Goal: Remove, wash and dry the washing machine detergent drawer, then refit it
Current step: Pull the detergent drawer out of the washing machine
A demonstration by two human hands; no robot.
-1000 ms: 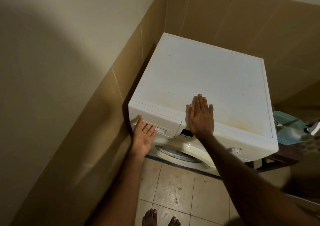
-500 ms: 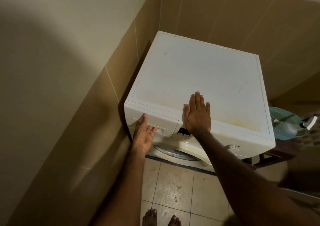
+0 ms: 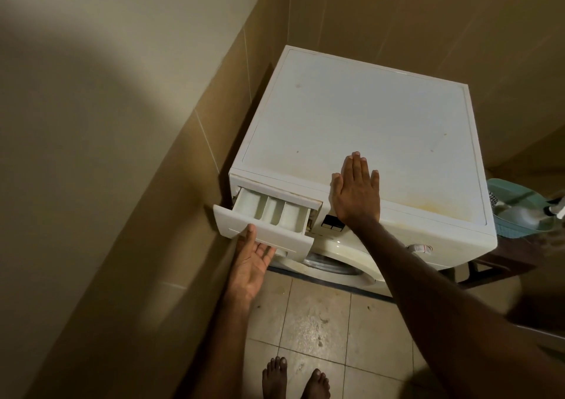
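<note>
Now detergent drawer [image 3: 269, 215] half out, left hand [image 3: 249, 264] seemingly underneath.

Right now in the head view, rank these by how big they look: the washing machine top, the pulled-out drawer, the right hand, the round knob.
1. Washing machine top, by far.
2. Drawer.
3. Right hand, smaller than the drawer but not by much.
4. Knob, smallest.
</note>
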